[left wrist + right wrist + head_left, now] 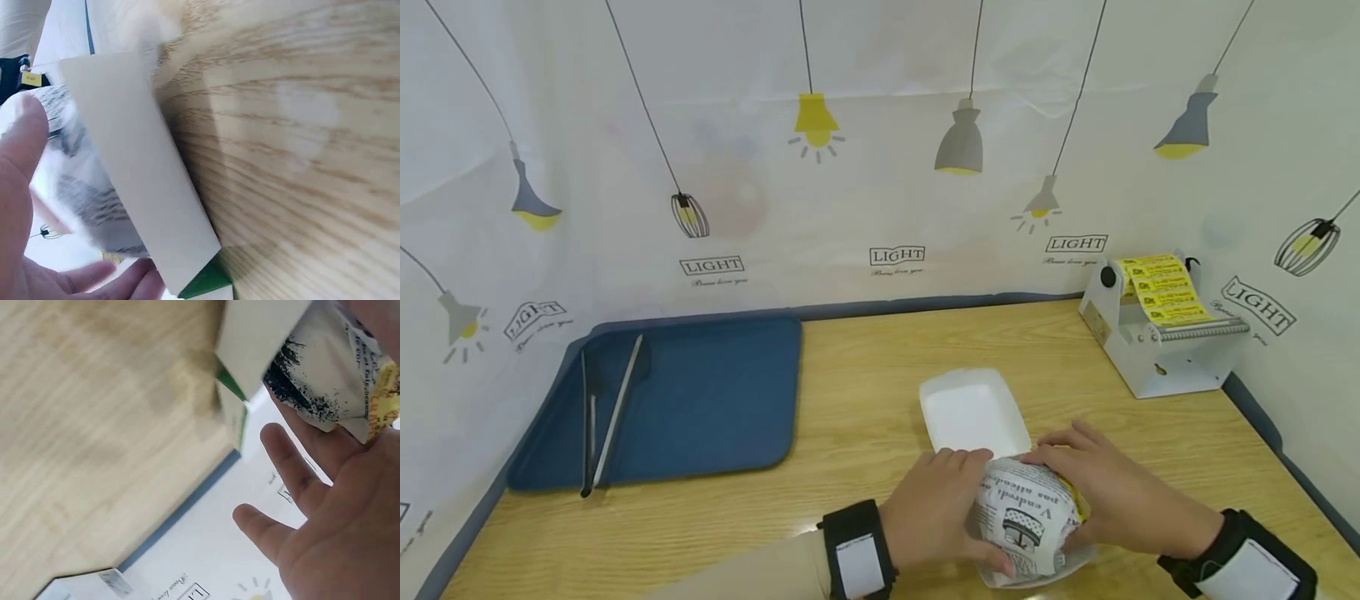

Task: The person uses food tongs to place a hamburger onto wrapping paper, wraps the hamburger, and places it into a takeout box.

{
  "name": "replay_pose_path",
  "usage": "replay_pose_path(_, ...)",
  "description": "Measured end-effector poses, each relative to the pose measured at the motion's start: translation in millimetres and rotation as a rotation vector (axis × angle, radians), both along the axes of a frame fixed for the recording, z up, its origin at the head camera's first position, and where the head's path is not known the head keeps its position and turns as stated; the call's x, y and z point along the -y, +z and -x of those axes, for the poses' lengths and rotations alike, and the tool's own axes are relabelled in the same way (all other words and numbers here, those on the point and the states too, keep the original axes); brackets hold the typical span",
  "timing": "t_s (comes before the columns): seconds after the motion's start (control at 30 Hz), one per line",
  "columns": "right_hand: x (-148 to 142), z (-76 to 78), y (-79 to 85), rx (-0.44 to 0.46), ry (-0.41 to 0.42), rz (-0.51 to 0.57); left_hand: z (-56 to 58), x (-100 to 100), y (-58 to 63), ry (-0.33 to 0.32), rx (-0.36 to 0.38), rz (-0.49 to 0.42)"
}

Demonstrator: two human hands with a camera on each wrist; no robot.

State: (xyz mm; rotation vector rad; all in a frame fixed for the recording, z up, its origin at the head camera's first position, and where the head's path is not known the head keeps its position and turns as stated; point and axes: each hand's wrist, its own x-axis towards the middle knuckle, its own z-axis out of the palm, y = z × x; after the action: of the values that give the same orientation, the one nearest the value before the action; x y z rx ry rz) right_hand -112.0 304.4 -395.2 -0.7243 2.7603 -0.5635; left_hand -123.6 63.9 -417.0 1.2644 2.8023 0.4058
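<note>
A round burger-like bundle [1026,518] wrapped in newsprint-style paper sits over the near half of an open white clamshell box [973,412], whose lid is folded back. From the left, my left hand [934,504] grips the bundle, thumb at the near side and fingers at the far side. My right hand [1101,487] holds its right side, partly covering a yellow label [384,394] on the paper. In the right wrist view some of that hand's fingers spread free of the bundle. The box's outer wall [137,156] hides the bundle's underside in the left wrist view.
A blue tray [722,400] lies at the left with tongs [619,412] across it. At the back right stands a white label dispenser [1180,362] with a roll of yellow labels [1168,287]. A lamp-printed sheet [865,192] hangs behind the wooden table [865,417].
</note>
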Motion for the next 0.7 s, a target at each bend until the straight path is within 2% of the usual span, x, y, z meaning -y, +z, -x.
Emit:
replay_pose_path(0.13,5,-0.1,-12.9,0.006,-0.030,-0.044,1.4,6,-2.0,-0.022,-0.016,0.005)
replay_pose_path(0.23,13,-1.7,-20.7,-0.025,-0.051,-0.066,3.0,12,-0.5,-0.039,-0.034,0.022)
replay_pose_path(0.37,27,-4.7,-29.0,-0.049,-0.066,-0.040,8.5,24,4.8,-0.030,-0.013,0.044)
replay_pose_path(0.57,31,-3.1,-31.0,-0.026,0.000,0.121,19.3,47,11.5,0.006,0.041,0.083)
replay_pose_path(0.7,29,1.0,-27.1,0.001,0.009,0.239,22.8,58,15.1,0.037,0.065,0.108)
